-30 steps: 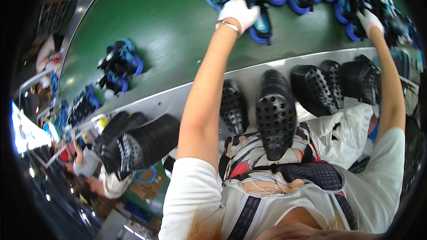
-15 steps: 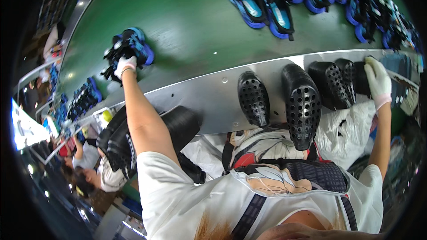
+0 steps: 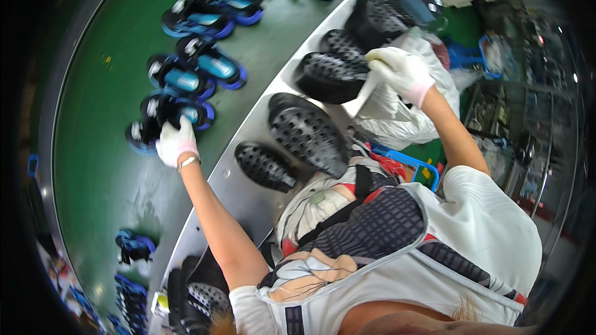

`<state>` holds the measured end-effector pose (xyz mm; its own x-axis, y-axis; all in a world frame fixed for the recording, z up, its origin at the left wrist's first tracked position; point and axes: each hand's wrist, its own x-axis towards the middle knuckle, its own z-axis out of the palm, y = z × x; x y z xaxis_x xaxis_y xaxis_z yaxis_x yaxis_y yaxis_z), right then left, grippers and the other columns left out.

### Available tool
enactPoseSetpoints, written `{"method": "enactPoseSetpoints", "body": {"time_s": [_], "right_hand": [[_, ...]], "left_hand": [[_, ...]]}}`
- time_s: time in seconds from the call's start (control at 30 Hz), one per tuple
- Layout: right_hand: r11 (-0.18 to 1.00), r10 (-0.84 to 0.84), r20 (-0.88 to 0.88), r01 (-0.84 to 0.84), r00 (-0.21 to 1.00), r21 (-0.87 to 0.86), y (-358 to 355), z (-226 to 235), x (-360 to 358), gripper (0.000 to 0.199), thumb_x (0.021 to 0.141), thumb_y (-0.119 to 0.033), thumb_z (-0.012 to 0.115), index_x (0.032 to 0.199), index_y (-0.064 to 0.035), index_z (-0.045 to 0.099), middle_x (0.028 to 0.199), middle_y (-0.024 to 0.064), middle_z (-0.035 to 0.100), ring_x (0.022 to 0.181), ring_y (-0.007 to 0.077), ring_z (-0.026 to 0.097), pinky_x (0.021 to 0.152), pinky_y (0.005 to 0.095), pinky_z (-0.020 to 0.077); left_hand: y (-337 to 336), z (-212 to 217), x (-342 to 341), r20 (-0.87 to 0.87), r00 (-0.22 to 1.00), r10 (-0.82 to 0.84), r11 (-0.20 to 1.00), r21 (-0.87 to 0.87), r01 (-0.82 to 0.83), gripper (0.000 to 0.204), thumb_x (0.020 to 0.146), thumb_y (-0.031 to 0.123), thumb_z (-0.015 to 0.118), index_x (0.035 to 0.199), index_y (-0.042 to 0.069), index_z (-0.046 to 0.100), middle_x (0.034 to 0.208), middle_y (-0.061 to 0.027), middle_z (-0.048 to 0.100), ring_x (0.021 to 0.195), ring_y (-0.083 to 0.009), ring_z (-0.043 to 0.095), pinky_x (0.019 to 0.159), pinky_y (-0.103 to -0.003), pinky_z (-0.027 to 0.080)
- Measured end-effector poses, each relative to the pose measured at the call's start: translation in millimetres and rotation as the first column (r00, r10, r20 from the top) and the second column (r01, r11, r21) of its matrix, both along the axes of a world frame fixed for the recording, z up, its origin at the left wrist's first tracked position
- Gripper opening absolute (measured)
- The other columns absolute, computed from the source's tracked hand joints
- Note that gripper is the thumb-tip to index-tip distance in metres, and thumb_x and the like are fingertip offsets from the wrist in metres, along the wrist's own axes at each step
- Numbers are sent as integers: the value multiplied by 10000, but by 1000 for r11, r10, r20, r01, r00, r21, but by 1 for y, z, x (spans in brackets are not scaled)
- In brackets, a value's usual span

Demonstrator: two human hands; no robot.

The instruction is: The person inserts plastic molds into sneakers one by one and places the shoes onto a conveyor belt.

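Observation:
My left hand [image 3: 177, 142], in a white glove, has its fingers closed around a pair of black-and-blue sandals [image 3: 180, 110] on the green surface. The grip on the straps is partly hidden by the hand. To the right, my gloved right hand [image 3: 403, 71] has its fingers drawn together at the end of a black perforated foot-shaped form [image 3: 329, 77]. What lies between those fingers is hidden; a white strip hangs just below them. Between my hands, a large perforated form [image 3: 308, 133] and a smaller one [image 3: 266, 166] stick out from the metal edge.
Further sandals [image 3: 198, 18] stand in a row toward the far side of the green surface [image 3: 99, 118]. Another pair [image 3: 133, 246] lies at the near left. A white plastic bag [image 3: 397, 115] hangs below my right hand. A blue stool [image 3: 413, 164] stands beside my lap.
My view has turned to the right. My left hand has left the pair at the far left and reached another pair. My right hand has shifted along the black forms.

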<state>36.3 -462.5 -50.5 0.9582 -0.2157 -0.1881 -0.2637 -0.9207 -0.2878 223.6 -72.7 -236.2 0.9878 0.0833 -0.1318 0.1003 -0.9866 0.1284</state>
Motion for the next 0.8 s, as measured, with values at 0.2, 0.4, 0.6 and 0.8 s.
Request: {"method": "enactPoseSetpoints", "body": {"time_s": [0.2, 0.4, 0.6, 0.8], "right_hand": [[966, -244, 170, 255, 955, -46, -97, -3, -28, 245, 885, -273, 557, 994, -80, 662, 976, 138, 660, 943, 316, 621, 827, 385, 489], [998, -62, -19, 62, 998, -20, -141, -19, 1, 458, 771, -308, 633, 1192, -148, 547, 1180, 115, 542, 1055, 287, 580, 898, 356, 468], [975, 166, -88, -177, 982, -132, -167, -23, 16, 533, 710, -279, 697, 1182, -98, 527, 1178, 121, 524, 1053, 303, 569, 868, 368, 489], [941, 322, -96, -330, 942, -75, -185, -17, 21, 538, 687, -273, 734, 1138, -70, 522, 1135, 134, 523, 1041, 324, 567, 873, 373, 485]], "left_hand": [[0, 2, -27, -122, 991, -59, 998, -27, 56, 594, 855, 592, 462, 940, 42, 671, 914, -208, 658, 855, -419, 585, 790, -479, 450], [38, -1, -73, 163, 984, -76, 981, -165, 103, 465, 875, 407, 573, 1203, 79, 602, 1205, -202, 556, 1057, -376, 555, 907, -442, 437], [15, 37, -110, 36, 995, 90, 959, -273, -77, 375, 900, 279, 582, 1204, 59, 597, 1149, -182, 556, 968, -281, 596, 852, -371, 473], [17, 56, -135, 27, 995, 95, 934, -349, -79, 356, 898, 233, 579, 1210, 63, 603, 1127, -157, 572, 917, -245, 611, 827, -341, 475]]}}
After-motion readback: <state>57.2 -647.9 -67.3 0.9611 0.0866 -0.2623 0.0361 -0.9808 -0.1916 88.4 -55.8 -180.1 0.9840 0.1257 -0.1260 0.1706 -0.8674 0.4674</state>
